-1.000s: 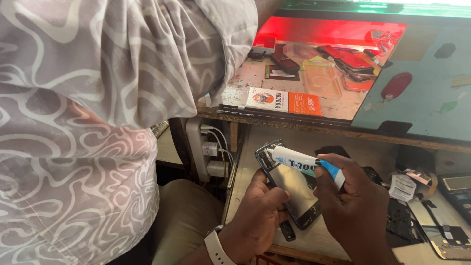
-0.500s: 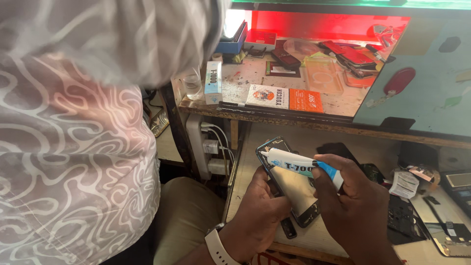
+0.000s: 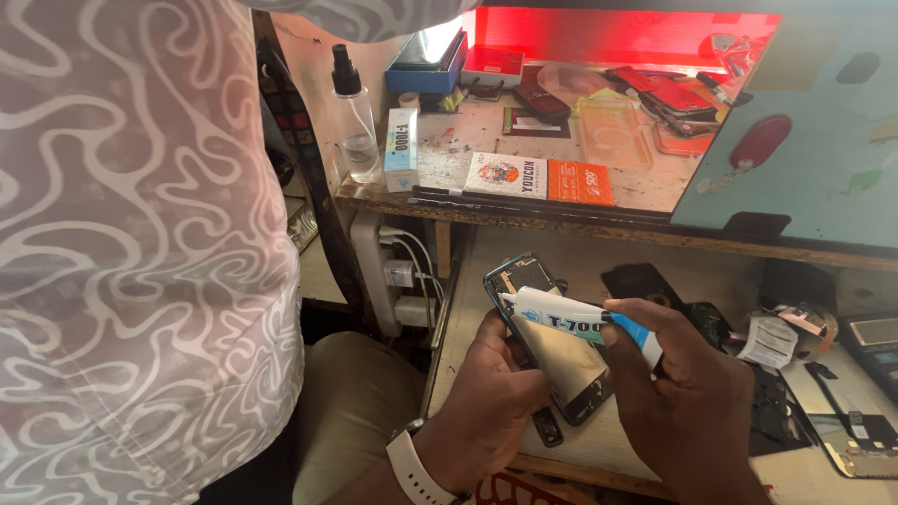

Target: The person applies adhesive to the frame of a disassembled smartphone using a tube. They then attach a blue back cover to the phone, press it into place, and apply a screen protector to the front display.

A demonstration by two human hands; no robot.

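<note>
**Glue tube held over an opened phone**

A person in a grey swirl-patterned shirt (image 3: 140,243) fills the left of the view. The upper counter (image 3: 524,210) carries a clear spray bottle (image 3: 355,122) and flat packets under red light. Below it, the left hand (image 3: 486,407), a white watch at its wrist, grasps an opened phone (image 3: 552,351) by its lower edge. The right hand (image 3: 683,393) pinches a white and blue glue tube (image 3: 575,318) lying across the phone's upper half.

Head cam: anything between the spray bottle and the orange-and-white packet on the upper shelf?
Yes: an upright white glue box stands between spray bottle and packet, per the head view.
</note>
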